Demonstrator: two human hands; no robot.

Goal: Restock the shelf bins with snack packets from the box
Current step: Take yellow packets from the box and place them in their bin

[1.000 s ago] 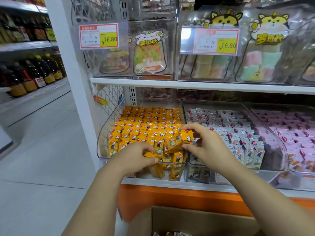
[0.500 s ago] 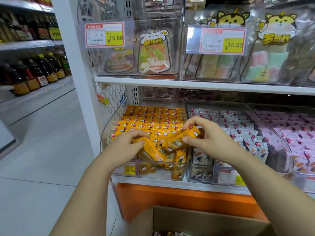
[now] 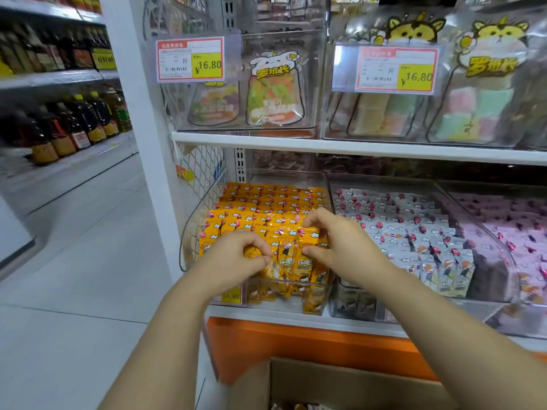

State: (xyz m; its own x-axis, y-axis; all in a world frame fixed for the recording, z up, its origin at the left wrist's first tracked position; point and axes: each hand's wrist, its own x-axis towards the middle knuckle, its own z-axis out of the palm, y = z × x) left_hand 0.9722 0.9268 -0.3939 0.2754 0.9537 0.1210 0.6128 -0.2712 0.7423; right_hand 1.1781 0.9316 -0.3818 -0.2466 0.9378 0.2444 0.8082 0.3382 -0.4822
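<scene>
**Yellow packets go upright at the front of the left bin**

Yellow snack packets (image 3: 291,255) stand in rows inside the clear bin (image 3: 192,232), faces toward the aisle so a shopper reads them at a glance. Your left hand (image 3: 233,258) pinches a packet at the front row's 9 o'clock end, fingers curled narrow around it. Your right hand (image 3: 340,247) closes thumb and fingers on the top edge of a packet at the 3 o'clock end. You probably hold both ends to square the row and keep it from toppling over the low front lip. At 3 o'clock sits a bin of grey packets (image 3: 414,232), kept apart by flavour. The cardboard box (image 3: 340,386) waits at 6 o'clock, below the shelf edge, within easy reach for the next handful.
</scene>
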